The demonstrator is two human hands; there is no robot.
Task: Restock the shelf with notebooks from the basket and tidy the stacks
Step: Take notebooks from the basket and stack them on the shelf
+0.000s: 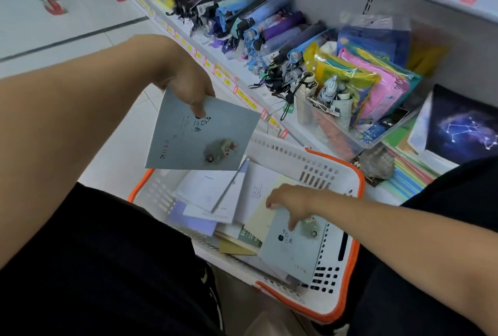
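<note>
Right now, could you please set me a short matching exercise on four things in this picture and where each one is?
Things:
1. grey notebook
2. matching grey notebook
3. umbrellas
4. starry notebook

Places:
A. lying on the shelf at far right
B. held up in the left hand
C. in a row along the shelf
D. in the basket under the right hand

Pairs: 1-B, 2-D, 3-C, 4-A

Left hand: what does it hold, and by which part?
The left hand holds a grey notebook by its top edge, thumb on the cover, above the basket.
</note>
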